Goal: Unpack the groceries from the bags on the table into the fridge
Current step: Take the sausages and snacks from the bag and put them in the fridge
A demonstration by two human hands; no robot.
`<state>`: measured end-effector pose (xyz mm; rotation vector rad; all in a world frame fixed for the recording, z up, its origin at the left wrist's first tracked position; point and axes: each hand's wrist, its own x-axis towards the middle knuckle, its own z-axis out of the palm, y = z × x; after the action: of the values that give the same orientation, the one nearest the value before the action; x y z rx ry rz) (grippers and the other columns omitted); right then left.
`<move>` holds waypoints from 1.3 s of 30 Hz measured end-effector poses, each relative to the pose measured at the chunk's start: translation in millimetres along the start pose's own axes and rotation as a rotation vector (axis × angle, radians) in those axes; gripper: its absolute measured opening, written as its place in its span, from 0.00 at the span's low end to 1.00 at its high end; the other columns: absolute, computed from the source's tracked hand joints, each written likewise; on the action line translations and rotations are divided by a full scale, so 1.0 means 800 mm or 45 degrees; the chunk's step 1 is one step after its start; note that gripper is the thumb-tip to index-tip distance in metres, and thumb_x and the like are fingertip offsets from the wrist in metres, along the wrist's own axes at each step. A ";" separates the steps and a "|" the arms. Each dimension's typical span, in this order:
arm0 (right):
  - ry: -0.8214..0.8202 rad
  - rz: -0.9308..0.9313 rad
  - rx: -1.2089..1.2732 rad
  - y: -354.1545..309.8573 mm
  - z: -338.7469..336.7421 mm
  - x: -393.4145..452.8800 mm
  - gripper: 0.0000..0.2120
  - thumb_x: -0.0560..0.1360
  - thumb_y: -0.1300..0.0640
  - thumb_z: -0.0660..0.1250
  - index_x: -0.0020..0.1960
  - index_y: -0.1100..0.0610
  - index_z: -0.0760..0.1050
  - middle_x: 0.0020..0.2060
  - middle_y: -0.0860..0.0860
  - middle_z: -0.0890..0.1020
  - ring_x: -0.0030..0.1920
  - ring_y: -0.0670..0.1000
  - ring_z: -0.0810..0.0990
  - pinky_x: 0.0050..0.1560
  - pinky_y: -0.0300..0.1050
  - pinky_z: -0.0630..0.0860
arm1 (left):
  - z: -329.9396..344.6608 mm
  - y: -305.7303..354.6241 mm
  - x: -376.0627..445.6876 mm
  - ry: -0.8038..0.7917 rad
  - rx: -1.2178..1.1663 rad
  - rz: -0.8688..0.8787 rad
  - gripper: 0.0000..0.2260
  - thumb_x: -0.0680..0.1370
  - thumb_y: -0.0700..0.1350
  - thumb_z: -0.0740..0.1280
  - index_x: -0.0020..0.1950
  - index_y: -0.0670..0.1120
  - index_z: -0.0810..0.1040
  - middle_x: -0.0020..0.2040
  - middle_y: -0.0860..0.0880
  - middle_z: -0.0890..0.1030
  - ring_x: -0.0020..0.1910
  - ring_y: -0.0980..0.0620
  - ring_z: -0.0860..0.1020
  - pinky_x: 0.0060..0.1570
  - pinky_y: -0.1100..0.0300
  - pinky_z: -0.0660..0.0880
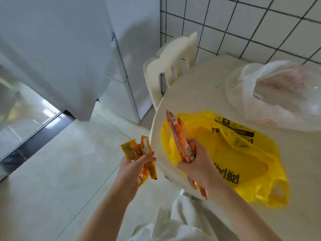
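1. A bunch of orange sausages is gripped in the right hand, fingers closed around their middle; the sticks point up and far-left, and their lower ends show below the wrist.
2. An orange packet, torn open at the top, is clasped in the left hand, fingers wrapped across its front.
3. The left hand is held over the floor, just left of the desk edge; the right hand is held over the near-left edge of the desk.
4. A yellow bag with black print is laid flat and open on the desk, just right of the right hand.
5. A white bag is seen farther right on the desk, near the tiled wall; its contents cannot be told.
6. A white chair is placed at the far edge of the desk.
7. The fridge stands at far left, well apart from both hands.
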<state>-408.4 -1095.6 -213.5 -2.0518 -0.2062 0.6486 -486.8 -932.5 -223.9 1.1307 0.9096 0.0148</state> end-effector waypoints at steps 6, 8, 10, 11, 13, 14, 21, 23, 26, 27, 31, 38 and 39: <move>-0.204 -0.073 -0.058 -0.045 0.129 -0.059 0.19 0.68 0.62 0.70 0.53 0.47 0.70 0.40 0.51 0.80 0.38 0.53 0.80 0.36 0.41 0.80 | -0.147 -0.018 -0.058 0.195 -0.136 0.036 0.07 0.74 0.36 0.70 0.51 0.44 0.80 0.45 0.45 0.85 0.49 0.44 0.83 0.55 0.45 0.77; -0.326 -0.076 -0.070 -0.054 0.170 -0.072 0.18 0.69 0.63 0.70 0.54 0.48 0.70 0.39 0.51 0.78 0.36 0.52 0.78 0.33 0.38 0.78 | -0.191 -0.026 -0.075 0.269 -0.198 0.051 0.07 0.74 0.37 0.71 0.51 0.44 0.80 0.45 0.45 0.85 0.49 0.44 0.83 0.52 0.47 0.78; -0.448 -0.091 -0.111 -0.062 0.208 -0.085 0.17 0.70 0.63 0.69 0.54 0.48 0.69 0.36 0.50 0.75 0.34 0.49 0.75 0.31 0.34 0.74 | -0.231 -0.033 -0.091 0.352 -0.268 0.070 0.06 0.74 0.37 0.70 0.50 0.44 0.80 0.43 0.46 0.85 0.48 0.44 0.83 0.51 0.46 0.78; -0.497 -0.107 -0.131 -0.066 0.225 -0.089 0.17 0.70 0.63 0.69 0.54 0.49 0.69 0.35 0.49 0.74 0.34 0.48 0.74 0.31 0.33 0.72 | -0.250 -0.036 -0.098 0.399 -0.294 0.075 0.06 0.74 0.37 0.71 0.50 0.44 0.80 0.41 0.46 0.85 0.47 0.45 0.83 0.52 0.45 0.77; -0.572 -0.152 -0.153 -0.075 0.256 -0.095 0.16 0.69 0.66 0.68 0.51 0.51 0.69 0.33 0.50 0.70 0.31 0.47 0.70 0.30 0.31 0.71 | -0.282 -0.043 -0.107 0.495 -0.320 0.073 0.05 0.74 0.37 0.71 0.49 0.44 0.80 0.40 0.46 0.85 0.46 0.44 0.83 0.53 0.44 0.77; -0.604 -0.169 -0.170 -0.080 0.271 -0.095 0.16 0.69 0.66 0.68 0.50 0.51 0.69 0.32 0.50 0.69 0.30 0.46 0.68 0.29 0.31 0.70 | -0.297 -0.046 -0.110 0.547 -0.319 0.068 0.05 0.74 0.37 0.71 0.48 0.44 0.81 0.40 0.46 0.85 0.47 0.44 0.83 0.54 0.43 0.77; -0.726 -0.224 -0.280 -0.120 0.355 -0.071 0.16 0.67 0.65 0.69 0.48 0.49 0.69 0.32 0.48 0.70 0.30 0.45 0.69 0.32 0.37 0.72 | -0.377 -0.048 -0.100 0.785 -0.302 0.022 0.05 0.73 0.37 0.73 0.46 0.43 0.80 0.47 0.37 0.83 0.45 0.42 0.80 0.49 0.47 0.77; -0.741 -0.231 -0.290 -0.136 0.379 -0.053 0.16 0.68 0.65 0.69 0.48 0.49 0.69 0.32 0.48 0.71 0.31 0.46 0.70 0.33 0.38 0.73 | -0.399 -0.041 -0.088 0.819 -0.309 0.013 0.05 0.72 0.38 0.73 0.47 0.44 0.81 0.46 0.39 0.83 0.46 0.41 0.81 0.51 0.46 0.77; -0.741 -0.250 -0.274 -0.163 0.411 -0.026 0.17 0.69 0.65 0.69 0.49 0.48 0.69 0.32 0.48 0.71 0.31 0.46 0.71 0.34 0.39 0.73 | -0.427 -0.023 -0.064 0.848 -0.324 -0.007 0.06 0.73 0.39 0.73 0.46 0.47 0.79 0.46 0.40 0.83 0.47 0.42 0.81 0.50 0.48 0.77; -0.743 -0.255 -0.263 -0.173 0.423 -0.014 0.17 0.69 0.65 0.69 0.49 0.48 0.69 0.32 0.48 0.72 0.31 0.46 0.71 0.34 0.39 0.74 | -0.439 -0.013 -0.053 0.853 -0.330 -0.009 0.06 0.73 0.39 0.73 0.47 0.47 0.79 0.47 0.40 0.83 0.47 0.43 0.81 0.49 0.50 0.77; -0.727 -0.278 -0.261 -0.226 0.472 0.039 0.17 0.69 0.64 0.70 0.51 0.49 0.69 0.34 0.49 0.73 0.33 0.47 0.72 0.39 0.45 0.76 | -0.487 0.038 -0.006 0.864 -0.318 -0.004 0.07 0.72 0.39 0.73 0.48 0.46 0.79 0.50 0.38 0.83 0.47 0.42 0.81 0.48 0.51 0.77; -0.758 -0.317 -0.254 -0.316 0.537 0.118 0.18 0.70 0.63 0.71 0.55 0.51 0.68 0.39 0.51 0.75 0.35 0.48 0.75 0.37 0.41 0.78 | -0.555 0.132 0.076 0.876 -0.316 0.051 0.08 0.73 0.39 0.73 0.49 0.47 0.78 0.50 0.39 0.83 0.50 0.42 0.82 0.50 0.51 0.77; -0.759 -0.317 -0.263 -0.325 0.544 0.128 0.18 0.70 0.63 0.71 0.55 0.51 0.68 0.40 0.52 0.76 0.35 0.48 0.75 0.38 0.42 0.79 | -0.561 0.143 0.088 0.871 -0.323 0.053 0.08 0.73 0.39 0.73 0.50 0.47 0.78 0.50 0.40 0.83 0.51 0.42 0.82 0.52 0.50 0.77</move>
<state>-521.5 -590.9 -216.2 -1.9268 -0.8885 1.1011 -675.0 -504.0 -231.7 0.9096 1.4405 0.5649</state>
